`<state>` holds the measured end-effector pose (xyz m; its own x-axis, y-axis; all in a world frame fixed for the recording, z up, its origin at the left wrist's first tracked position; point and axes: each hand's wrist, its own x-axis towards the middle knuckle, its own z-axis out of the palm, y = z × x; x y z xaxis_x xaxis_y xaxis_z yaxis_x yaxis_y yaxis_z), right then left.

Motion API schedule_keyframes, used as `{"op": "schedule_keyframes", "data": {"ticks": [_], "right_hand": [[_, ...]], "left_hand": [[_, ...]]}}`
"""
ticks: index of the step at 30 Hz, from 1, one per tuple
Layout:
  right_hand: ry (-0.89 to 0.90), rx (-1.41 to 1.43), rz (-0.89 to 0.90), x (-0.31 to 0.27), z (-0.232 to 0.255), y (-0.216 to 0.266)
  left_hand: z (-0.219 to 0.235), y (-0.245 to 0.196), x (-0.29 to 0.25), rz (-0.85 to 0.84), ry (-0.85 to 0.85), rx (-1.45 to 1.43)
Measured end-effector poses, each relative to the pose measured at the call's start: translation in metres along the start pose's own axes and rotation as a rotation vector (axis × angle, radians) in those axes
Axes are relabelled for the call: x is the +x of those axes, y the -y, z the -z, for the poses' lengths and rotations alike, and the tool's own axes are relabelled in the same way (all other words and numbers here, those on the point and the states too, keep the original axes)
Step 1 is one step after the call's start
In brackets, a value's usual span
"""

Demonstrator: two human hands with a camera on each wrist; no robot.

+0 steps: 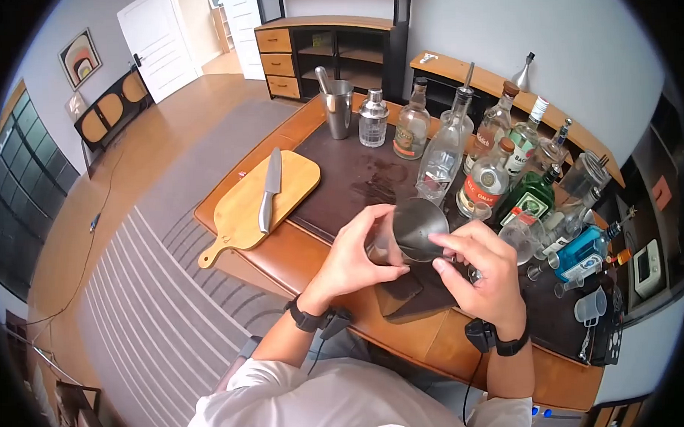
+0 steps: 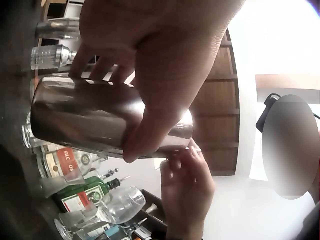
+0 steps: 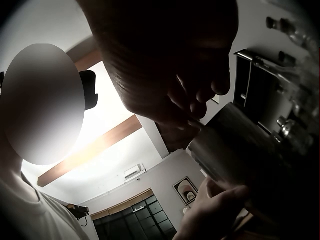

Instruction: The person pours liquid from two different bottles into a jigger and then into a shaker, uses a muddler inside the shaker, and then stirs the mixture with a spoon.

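A metal shaker tin (image 1: 416,224) is held over the near side of the table, its open mouth facing up toward the head camera. My left hand (image 1: 356,247) grips it from the left; in the left wrist view the thumb lies along the steel wall and the fingers wrap behind. At the tin's right edge, my right hand (image 1: 485,269) pinches the rim, index fingertip over the mouth and thumb outside. The left wrist view shows the right fingertips (image 2: 186,152) bunched right at the rim. Right wrist view is dark around this contact.
A wooden cutting board (image 1: 299,173) bears a knife (image 1: 272,189) at left. Behind the tin stand another metal tin (image 1: 340,112) with a rod in it, a glass shaker (image 1: 373,122) and several bottles. Glasses, a blue bottle (image 1: 584,254) and a measuring cup (image 1: 590,306) crowd the right.
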<state>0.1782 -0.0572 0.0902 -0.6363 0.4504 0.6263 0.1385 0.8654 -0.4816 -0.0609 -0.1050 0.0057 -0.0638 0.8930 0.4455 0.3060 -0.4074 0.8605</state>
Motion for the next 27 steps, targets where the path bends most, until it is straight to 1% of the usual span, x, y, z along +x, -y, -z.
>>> {"op": "schedule_keyframes", "data": {"ticks": [1, 3, 4, 5, 7, 9, 10, 11, 13, 14, 17, 18, 21, 22, 25, 26, 27], "right_hand": [[0.011, 0.003, -0.019, 0.001, -0.001, 0.003], [0.008, -0.018, -0.052, 0.002, 0.008, 0.012], [0.006, -0.028, -0.069, 0.001, 0.013, 0.014], [-0.040, -0.079, -0.039, -0.002, 0.018, 0.012], [-0.142, -0.157, -0.079, -0.012, 0.035, 0.008], [-0.296, -0.236, -0.068, -0.025, 0.049, -0.005], [-0.418, -0.200, -0.133, -0.036, 0.053, -0.012], [-0.540, -0.164, -0.197, -0.048, 0.057, -0.020], [-0.737, -0.192, -0.279, -0.073, 0.066, -0.039], [-0.759, -0.175, -0.324, -0.088, 0.072, -0.052], [-0.803, -0.128, -0.436, -0.131, 0.076, -0.088], [-0.804, -0.114, -0.453, -0.142, 0.074, -0.098], [-0.816, -0.059, -0.525, -0.163, 0.067, -0.121], [-0.815, -0.051, -0.550, -0.167, 0.065, -0.125], [-0.823, -0.028, -0.588, -0.175, 0.063, -0.133], [-0.824, -0.029, -0.608, -0.177, 0.062, -0.134], [-0.827, -0.033, -0.632, -0.179, 0.061, -0.135]], "left_hand": [[0.008, 0.004, -0.002, -0.006, -0.003, 0.028], [0.023, 0.005, -0.004, 0.108, -0.058, -0.123], [0.028, 0.012, -0.003, 0.066, -0.121, -0.201], [0.039, 0.015, 0.002, 0.108, -0.131, -0.222], [0.058, 0.035, 0.012, 0.122, -0.212, -0.225], [0.076, 0.049, 0.031, 0.046, -0.244, -0.121], [0.083, 0.057, 0.038, 0.095, -0.276, -0.102], [0.090, 0.069, 0.048, 0.075, -0.323, -0.080], [0.102, 0.087, 0.071, -0.004, -0.437, -0.035], [0.103, 0.094, 0.082, 0.010, -0.496, -0.170], [0.113, 0.109, 0.113, -0.027, -0.460, -0.175], [0.117, 0.122, 0.125, 0.025, -0.443, -0.141], [0.118, 0.149, 0.159, 0.127, -0.520, 0.028], [0.116, 0.152, 0.168, 0.199, -0.530, 0.040], [0.106, 0.163, 0.186, 0.192, -0.575, 0.162], [0.105, 0.173, 0.191, 0.174, -0.547, 0.136], [0.109, 0.197, 0.200, 0.141, -0.507, 0.125]]}}
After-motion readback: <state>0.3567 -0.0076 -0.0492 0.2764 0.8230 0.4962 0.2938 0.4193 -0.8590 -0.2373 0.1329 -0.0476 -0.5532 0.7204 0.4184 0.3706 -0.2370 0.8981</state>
